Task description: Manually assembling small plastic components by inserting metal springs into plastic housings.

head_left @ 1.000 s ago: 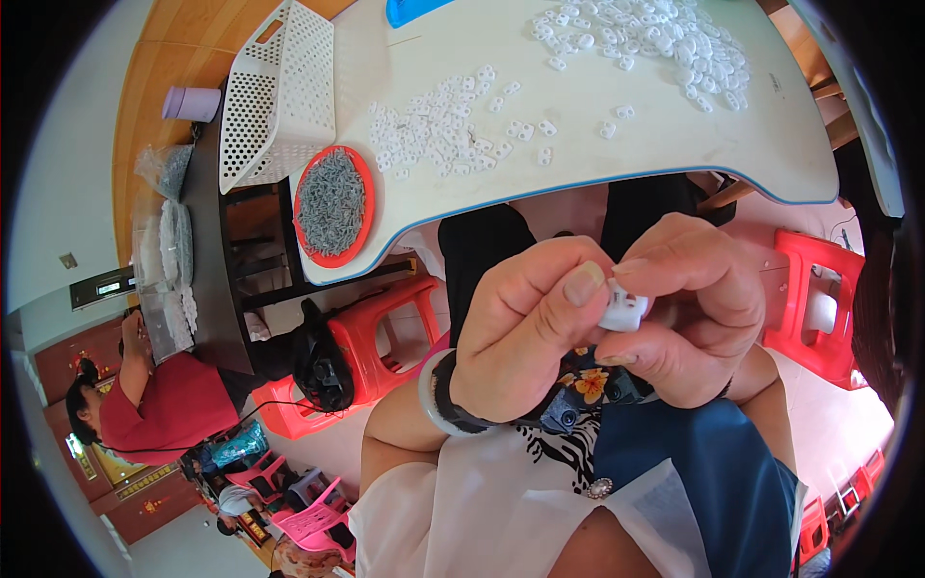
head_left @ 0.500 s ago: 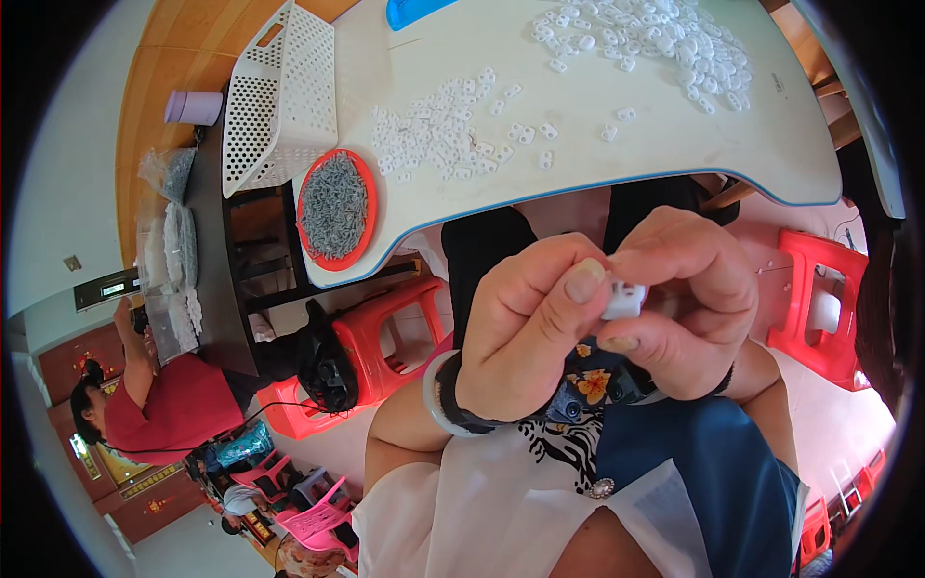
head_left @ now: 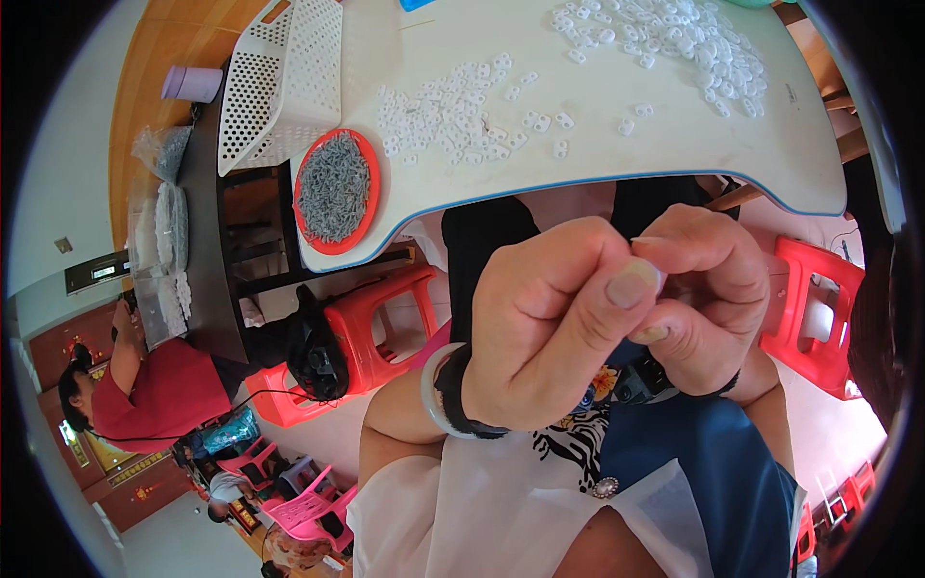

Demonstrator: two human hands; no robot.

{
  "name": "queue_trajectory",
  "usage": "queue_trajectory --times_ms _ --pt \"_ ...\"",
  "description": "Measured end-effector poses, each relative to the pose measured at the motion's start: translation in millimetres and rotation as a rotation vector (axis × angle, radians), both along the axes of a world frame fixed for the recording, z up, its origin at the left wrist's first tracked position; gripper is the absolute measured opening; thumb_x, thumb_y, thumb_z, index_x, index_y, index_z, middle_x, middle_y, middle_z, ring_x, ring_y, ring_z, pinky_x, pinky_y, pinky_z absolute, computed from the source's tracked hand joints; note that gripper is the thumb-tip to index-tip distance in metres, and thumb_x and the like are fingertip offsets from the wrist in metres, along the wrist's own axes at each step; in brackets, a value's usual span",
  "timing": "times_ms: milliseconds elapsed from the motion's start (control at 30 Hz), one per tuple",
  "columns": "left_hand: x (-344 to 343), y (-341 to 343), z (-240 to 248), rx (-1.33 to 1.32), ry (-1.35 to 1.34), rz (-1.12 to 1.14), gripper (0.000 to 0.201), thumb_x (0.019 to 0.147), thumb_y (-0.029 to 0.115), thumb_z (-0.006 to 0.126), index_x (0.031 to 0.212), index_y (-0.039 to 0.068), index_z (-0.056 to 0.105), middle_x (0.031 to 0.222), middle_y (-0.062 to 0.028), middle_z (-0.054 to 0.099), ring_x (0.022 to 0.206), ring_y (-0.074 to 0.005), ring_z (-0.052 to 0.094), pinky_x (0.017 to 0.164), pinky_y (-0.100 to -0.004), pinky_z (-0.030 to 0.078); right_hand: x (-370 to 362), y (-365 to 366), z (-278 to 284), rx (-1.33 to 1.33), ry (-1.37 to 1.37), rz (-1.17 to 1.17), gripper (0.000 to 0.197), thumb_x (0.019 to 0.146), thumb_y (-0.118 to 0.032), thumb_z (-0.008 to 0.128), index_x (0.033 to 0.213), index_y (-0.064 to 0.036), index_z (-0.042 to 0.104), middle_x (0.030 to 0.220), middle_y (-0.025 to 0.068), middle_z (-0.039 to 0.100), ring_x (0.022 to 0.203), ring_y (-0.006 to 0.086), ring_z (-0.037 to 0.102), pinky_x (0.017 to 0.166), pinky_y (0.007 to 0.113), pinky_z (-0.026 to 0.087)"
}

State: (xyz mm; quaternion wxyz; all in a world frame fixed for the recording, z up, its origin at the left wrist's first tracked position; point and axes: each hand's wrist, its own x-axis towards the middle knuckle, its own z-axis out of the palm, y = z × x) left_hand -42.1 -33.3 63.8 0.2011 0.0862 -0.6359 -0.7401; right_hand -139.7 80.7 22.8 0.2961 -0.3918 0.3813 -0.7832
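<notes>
Above my lap, my left hand [head_left: 559, 323] and my right hand [head_left: 713, 299] meet with their fingertips pinched together. The left thumb lies across the front and covers whatever is between them; half a second ago a small white plastic piece showed there. The right index finger and thumb curl in from the other side. Beyond the hands, a near group of small white plastic pieces [head_left: 443, 114] with holes lies spread over the white table [head_left: 462, 29]. A larger heap of white pieces [head_left: 684, 53] lies farther right. Small grey screw-like pieces [head_left: 333, 188] fill a red dish [head_left: 373, 207] at the table's left corner.
A white perforated basket [head_left: 313, 91] stands behind the dish, with a lilac cup [head_left: 193, 84] farther left. Red stools [head_left: 385, 318] stand at left, and another red stool [head_left: 819, 313] at right. A person in a red top [head_left: 178, 395] is at far left.
The left thumb has moved right and now covers the white plastic piece that showed between my fingertips. Both hands have shifted slightly right. The table has shifted a little upward in view.
</notes>
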Motion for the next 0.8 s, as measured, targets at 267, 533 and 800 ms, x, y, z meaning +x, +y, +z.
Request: queue_trajectory --times_ms 267,533,800 --pt "2 -2 -2 -0.002 0.012 -0.017 0.03 0.095 0.021 0.053 0.071 0.004 0.05 0.057 0.0018 0.045 0.051 -0.0046 0.037 0.046 -0.0216 0.029 3 0 3 0.114 -0.031 -0.016 0.038 0.077 -0.019 0.077 0.105 -0.0041 0.055 0.094 0.006 0.056 0.08 0.0121 0.052 0.069 0.022 0.041" --pt "11 -9 -1 -0.109 -0.006 -0.017 0.024 0.094 0.016 0.054 0.074 0.002 0.052 0.057 -0.0016 0.046 0.052 -0.0078 0.04 0.048 -0.0228 0.033 0 -3 4 0.023 0.147 0.0 0.041 0.075 0.006 0.071 0.113 0.005 0.055 0.093 0.0088 0.057 0.077 0.0121 0.057 0.068 0.021 0.045" --pt "25 -81 -15 0.047 -0.239 0.396 0.021 0.094 0.019 0.053 0.076 0.008 0.056 0.062 0.0073 0.046 0.054 -0.0018 0.039 0.046 -0.0193 0.031 9 -13 -3 0.139 -0.124 -0.025 0.031 0.082 0.006 0.062 0.112 0.0025 0.054 0.088 0.0041 0.053 0.071 0.0056 0.051 0.063 0.016 0.041"
